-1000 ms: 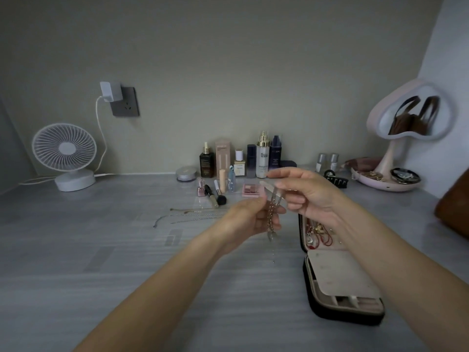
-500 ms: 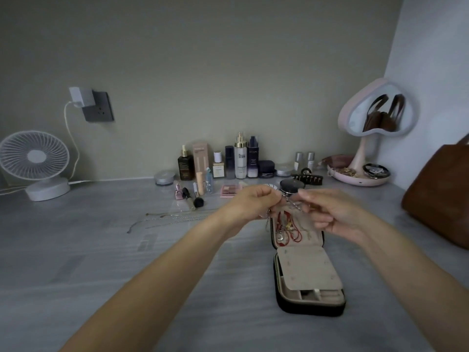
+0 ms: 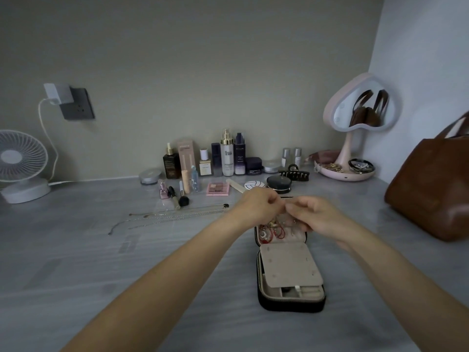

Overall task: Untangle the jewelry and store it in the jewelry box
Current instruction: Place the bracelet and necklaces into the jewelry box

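Note:
A black jewelry box [image 3: 291,304] lies open on the grey table, its beige flap [image 3: 289,265] folded over the lower half. Its upper half holds red loops and small pieces [image 3: 272,232]. My left hand [image 3: 256,207] and my right hand [image 3: 314,214] meet just above the box's far end, fingers curled, pinching a thin chain [image 3: 281,205] between them; most of it is hidden by my fingers. Several thin necklaces [image 3: 172,215] lie stretched out on the table to the left.
Cosmetic bottles [image 3: 227,156], a pink palette [image 3: 218,189], a round compact [image 3: 278,184] and a hair claw [image 3: 294,174] line the back. A heart-shaped mirror with tray [image 3: 345,171] stands back right, a brown bag [image 3: 431,189] at right, a white fan [image 3: 20,166] at left.
My hands have come down from chest height to just over the box's far end, carrying the chain. The view has shifted right, bringing the brown bag in.

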`<state>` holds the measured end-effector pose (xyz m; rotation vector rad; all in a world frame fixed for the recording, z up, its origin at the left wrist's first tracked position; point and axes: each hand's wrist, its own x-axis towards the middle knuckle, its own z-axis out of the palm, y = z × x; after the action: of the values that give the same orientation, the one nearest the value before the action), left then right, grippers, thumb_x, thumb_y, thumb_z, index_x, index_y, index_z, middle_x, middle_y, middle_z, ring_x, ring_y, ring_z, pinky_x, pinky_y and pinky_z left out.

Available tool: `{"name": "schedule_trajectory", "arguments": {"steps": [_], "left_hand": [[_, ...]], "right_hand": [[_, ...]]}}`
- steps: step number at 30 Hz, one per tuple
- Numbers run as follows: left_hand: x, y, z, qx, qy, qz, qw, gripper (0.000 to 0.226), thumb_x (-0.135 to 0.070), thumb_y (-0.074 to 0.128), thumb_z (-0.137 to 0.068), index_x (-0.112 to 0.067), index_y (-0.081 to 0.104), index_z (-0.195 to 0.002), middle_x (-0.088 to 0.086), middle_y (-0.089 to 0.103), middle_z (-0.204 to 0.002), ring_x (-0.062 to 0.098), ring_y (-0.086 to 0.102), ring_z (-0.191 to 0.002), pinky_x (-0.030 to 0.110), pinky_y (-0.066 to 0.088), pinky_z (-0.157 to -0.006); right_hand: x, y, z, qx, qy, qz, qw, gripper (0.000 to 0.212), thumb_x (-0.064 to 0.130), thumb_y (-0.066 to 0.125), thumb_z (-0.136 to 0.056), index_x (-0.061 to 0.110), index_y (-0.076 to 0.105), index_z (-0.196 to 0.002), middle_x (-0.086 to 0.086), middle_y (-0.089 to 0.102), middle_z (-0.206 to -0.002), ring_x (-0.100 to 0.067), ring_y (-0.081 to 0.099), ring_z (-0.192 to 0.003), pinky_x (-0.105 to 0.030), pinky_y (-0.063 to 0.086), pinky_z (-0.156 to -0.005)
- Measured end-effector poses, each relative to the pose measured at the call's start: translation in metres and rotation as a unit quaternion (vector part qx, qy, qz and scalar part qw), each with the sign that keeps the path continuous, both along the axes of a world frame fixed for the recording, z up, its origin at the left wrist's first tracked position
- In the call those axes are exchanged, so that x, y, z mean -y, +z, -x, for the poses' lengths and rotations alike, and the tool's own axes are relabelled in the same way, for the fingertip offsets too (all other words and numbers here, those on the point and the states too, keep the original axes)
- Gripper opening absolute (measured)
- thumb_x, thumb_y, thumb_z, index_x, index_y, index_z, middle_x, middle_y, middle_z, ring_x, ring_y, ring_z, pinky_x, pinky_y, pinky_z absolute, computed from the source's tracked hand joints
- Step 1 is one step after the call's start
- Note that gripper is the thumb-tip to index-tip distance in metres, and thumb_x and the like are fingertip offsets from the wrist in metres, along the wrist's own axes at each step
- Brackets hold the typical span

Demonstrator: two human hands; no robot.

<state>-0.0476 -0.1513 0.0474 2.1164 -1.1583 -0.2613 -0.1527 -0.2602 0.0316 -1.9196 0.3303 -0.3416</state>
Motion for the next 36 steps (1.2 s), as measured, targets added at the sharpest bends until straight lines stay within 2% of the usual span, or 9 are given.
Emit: {"name": "schedule_trajectory", "arguments": {"steps": [4, 7, 10, 13, 16, 18, 25, 30, 36], "left_hand": [[-0.001, -0.005, -0.001, 0.002, 0.008, 0.006, 1.000, 0.025, -0.026, 0.054, -0.090, -0.005, 0.065, -0.081, 0.001, 0.053, -0.065, 0.016, 0.049, -0.070, 0.026, 0.037, -0.059], [-0.001, -0.005, -0.001, 0.037, 0.002, -0.022, 0.999, 0.022, -0.027, 0.056, -0.088, -0.009, 0.069, -0.094, 0.001, 0.059, -0.078, 0.013, 0.052, -0.073, 0.024, 0.039, -0.057], [-0.001, -0.009, -0.003, 0.067, 0.003, -0.017, 0.998, 0.026, -0.027, 0.059, -0.086, -0.017, 0.065, -0.110, 0.001, 0.064, -0.099, 0.015, 0.057, -0.093, 0.026, 0.045, -0.077], [0.003, -0.012, -0.010, 0.111, 0.044, -0.008, 0.993, 0.051, -0.035, 0.064, -0.080, -0.025, 0.050, -0.127, 0.005, 0.050, -0.131, 0.025, 0.038, -0.127, 0.038, 0.034, -0.106], [0.008, -0.010, -0.008, 0.097, 0.055, -0.074, 0.991, 0.092, -0.051, 0.073, -0.066, -0.027, 0.026, -0.141, 0.005, 0.030, -0.145, 0.027, 0.022, -0.137, 0.044, 0.022, -0.110], [0.014, -0.012, -0.006, 0.081, 0.052, -0.101, 0.990, 0.099, -0.056, 0.074, -0.063, -0.026, 0.023, -0.142, 0.003, 0.031, -0.147, 0.025, 0.026, -0.137, 0.044, 0.023, -0.108], [0.031, -0.023, -0.009, 0.079, 0.103, -0.056, 0.990, 0.036, -0.041, 0.061, -0.078, -0.024, 0.056, -0.109, -0.001, 0.064, -0.110, 0.023, 0.057, -0.107, 0.042, 0.044, -0.092], [0.030, -0.029, -0.014, 0.064, 0.099, -0.022, 0.993, 0.035, -0.044, 0.065, -0.077, -0.024, 0.058, -0.104, -0.002, 0.066, -0.103, 0.022, 0.060, -0.100, 0.041, 0.047, -0.088], [0.030, -0.035, -0.015, 0.060, 0.115, 0.006, 0.991, 0.036, -0.048, 0.066, -0.075, -0.024, 0.059, -0.101, -0.001, 0.066, -0.104, 0.023, 0.059, -0.102, 0.039, 0.047, -0.086]], "right_hand": [[0.009, -0.008, -0.002, 0.005, -0.024, 0.031, 0.999, 0.008, 0.007, 0.057, -0.087, 0.009, 0.064, -0.086, -0.004, 0.061, -0.065, 0.002, 0.053, -0.045, -0.009, 0.038, -0.048], [0.018, -0.011, -0.006, -0.003, -0.073, 0.153, 0.986, 0.019, 0.013, 0.062, -0.085, 0.026, 0.063, -0.071, -0.004, 0.066, -0.073, -0.012, 0.059, -0.066, -0.026, 0.047, -0.067], [0.022, -0.015, -0.008, -0.012, -0.093, 0.246, 0.965, 0.023, 0.017, 0.062, -0.084, 0.031, 0.060, -0.066, 0.003, 0.063, -0.069, -0.018, 0.059, -0.071, -0.029, 0.045, -0.069], [0.022, -0.016, -0.006, -0.013, -0.093, 0.309, 0.946, 0.011, 0.018, 0.060, -0.085, 0.022, 0.066, -0.077, 0.008, 0.060, -0.067, -0.016, 0.056, -0.070, -0.026, 0.042, -0.063], [0.021, -0.012, -0.008, -0.016, -0.109, 0.375, 0.920, 0.012, 0.019, 0.057, -0.086, 0.019, 0.069, -0.086, 0.001, 0.068, -0.081, -0.020, 0.060, -0.078, -0.034, 0.049, -0.070], [0.019, -0.009, -0.011, -0.019, -0.115, 0.416, 0.902, 0.015, 0.021, 0.053, -0.087, 0.022, 0.069, -0.089, 0.000, 0.069, -0.091, -0.021, 0.060, -0.085, -0.035, 0.049, -0.072], [0.016, -0.006, -0.026, -0.043, -0.150, 0.501, 0.851, 0.019, 0.029, 0.052, -0.089, 0.020, 0.066, -0.096, -0.007, 0.066, -0.099, -0.030, 0.058, -0.097, -0.034, 0.043, -0.070], [0.017, -0.008, -0.023, -0.058, -0.234, 0.495, 0.834, 0.024, 0.038, 0.057, -0.085, 0.016, 0.065, -0.090, -0.008, 0.067, -0.091, -0.031, 0.060, -0.091, -0.031, 0.039, -0.063], [0.018, -0.004, -0.024, -0.085, -0.259, 0.481, 0.833, 0.026, 0.039, 0.057, -0.084, 0.013, 0.061, -0.083, -0.010, 0.065, -0.091, -0.033, 0.060, -0.089, -0.029, 0.034, -0.060]]}}
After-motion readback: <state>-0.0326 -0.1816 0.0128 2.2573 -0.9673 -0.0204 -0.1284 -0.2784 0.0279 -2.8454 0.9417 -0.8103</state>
